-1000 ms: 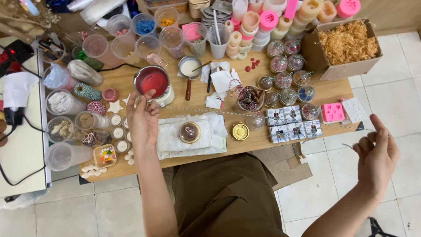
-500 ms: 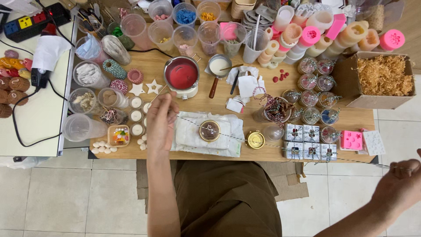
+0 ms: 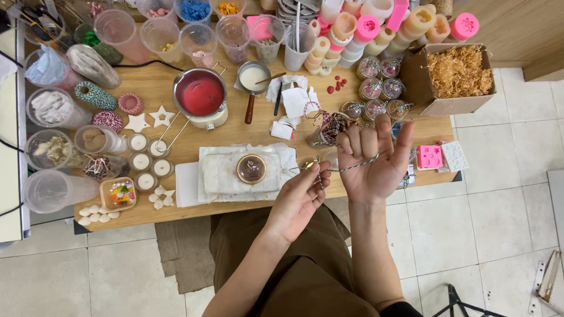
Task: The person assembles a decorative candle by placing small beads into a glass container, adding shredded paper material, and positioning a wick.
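The left hand (image 3: 299, 199) pinches one end of a thin twine (image 3: 352, 167) and the right hand (image 3: 373, 158) holds it stretched, palm open. Between the two sets of fingers only the taut twine crosses. Beyond the right fingertips small glass jars (image 3: 376, 88) crowd close, with a pink mould (image 3: 429, 157) just outside the thumb. Beside the left fingertips a white cloth (image 3: 217, 176) carries a round jar (image 3: 251, 169). Behind both wrists, toward the lap, nothing blocks the way.
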